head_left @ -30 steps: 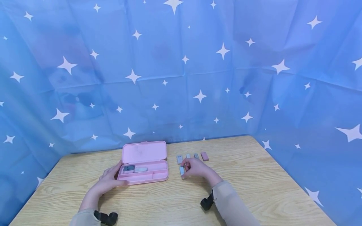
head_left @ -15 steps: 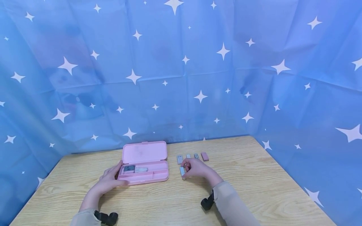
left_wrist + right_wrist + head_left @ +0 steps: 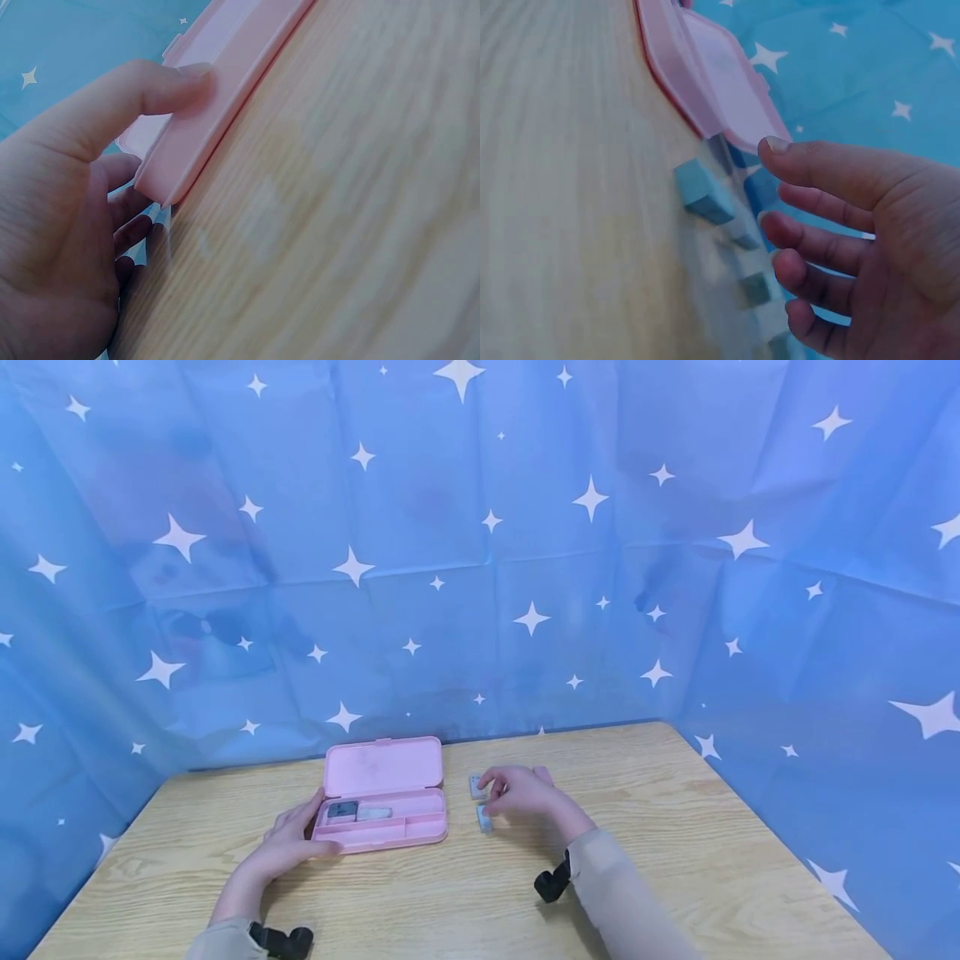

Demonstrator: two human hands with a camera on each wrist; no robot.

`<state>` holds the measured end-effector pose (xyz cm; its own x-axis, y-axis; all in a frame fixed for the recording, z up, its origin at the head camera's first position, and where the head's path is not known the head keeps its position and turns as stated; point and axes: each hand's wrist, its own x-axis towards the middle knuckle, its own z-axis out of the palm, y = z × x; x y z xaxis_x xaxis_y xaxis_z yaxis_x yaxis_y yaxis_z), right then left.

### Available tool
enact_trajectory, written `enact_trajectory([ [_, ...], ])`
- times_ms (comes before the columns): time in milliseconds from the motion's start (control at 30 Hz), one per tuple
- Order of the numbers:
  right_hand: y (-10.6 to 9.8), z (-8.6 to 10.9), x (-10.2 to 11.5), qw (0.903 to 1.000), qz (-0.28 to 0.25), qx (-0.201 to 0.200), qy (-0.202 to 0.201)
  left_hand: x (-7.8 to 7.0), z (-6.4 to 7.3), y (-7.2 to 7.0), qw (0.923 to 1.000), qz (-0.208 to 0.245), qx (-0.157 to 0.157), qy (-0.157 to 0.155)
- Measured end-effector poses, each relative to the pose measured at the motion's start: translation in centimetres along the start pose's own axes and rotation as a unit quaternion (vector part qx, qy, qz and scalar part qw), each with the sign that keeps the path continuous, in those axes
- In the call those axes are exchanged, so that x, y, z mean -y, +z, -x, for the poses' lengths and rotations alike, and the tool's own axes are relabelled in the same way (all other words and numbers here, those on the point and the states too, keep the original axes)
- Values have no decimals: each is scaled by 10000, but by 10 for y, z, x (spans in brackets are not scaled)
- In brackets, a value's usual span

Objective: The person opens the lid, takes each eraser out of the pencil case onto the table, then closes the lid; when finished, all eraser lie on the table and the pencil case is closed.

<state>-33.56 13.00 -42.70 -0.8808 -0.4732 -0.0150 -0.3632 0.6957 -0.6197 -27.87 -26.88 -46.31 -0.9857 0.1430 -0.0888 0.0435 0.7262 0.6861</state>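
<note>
An open pink pencil case [image 3: 384, 766] lies on the table, lid folded back. My left hand [image 3: 283, 846] holds its left end, the thumb [image 3: 176, 88] against the front wall and the other fingers round the end. My right hand [image 3: 527, 795] hovers over a row of small blocks that look like erasers, fingers bent and apart, nothing between them. Beneath its fingertips lies a light blue block [image 3: 703, 191], and a pale grey one [image 3: 476, 787] sits just behind. In the case's back compartment are a dark block [image 3: 342, 811] and a whitish one [image 3: 374, 813].
A pink block [image 3: 542, 774] shows partly behind my right hand, which hides others of the row in the head view. More small blocks, such as a greenish one [image 3: 756, 289], appear in the right wrist view. A blue star-patterned cloth [image 3: 480, 610] hangs behind the wooden table [image 3: 420, 910].
My right hand has let go of the light blue block and lifted slightly up and back from it. The block stays on the table. My left hand has not moved.
</note>
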Motion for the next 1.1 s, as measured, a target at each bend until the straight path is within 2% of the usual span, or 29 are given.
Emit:
enact_trajectory([
  [67, -3, -5, 5, 9998, 163, 81, -91, 0, 0, 0, 10000, 24, 15, -1],
  [267, -7, -27, 21, 9945, -151, 690, -776, -1, 1, 1, 10000, 45, -21, -8],
  [367, -7, -40, 32, 9912, -201, 880, -963, 0, 0, 2, 10000, 26, -32, 1],
  [700, 16, -81, 63, 9859, -292, 1351, -940, 3, 0, 3, 10000, 5, -30, 10],
  [867, 27, -90, 77, 9824, -176, 1611, -933, 4, 2, 4, 10000, -20, -82, -14],
  [1100, 37, -96, 95, 9833, 297, 1480, -1019, 4, -1, 3, 9999, -53, -117, 10],
])
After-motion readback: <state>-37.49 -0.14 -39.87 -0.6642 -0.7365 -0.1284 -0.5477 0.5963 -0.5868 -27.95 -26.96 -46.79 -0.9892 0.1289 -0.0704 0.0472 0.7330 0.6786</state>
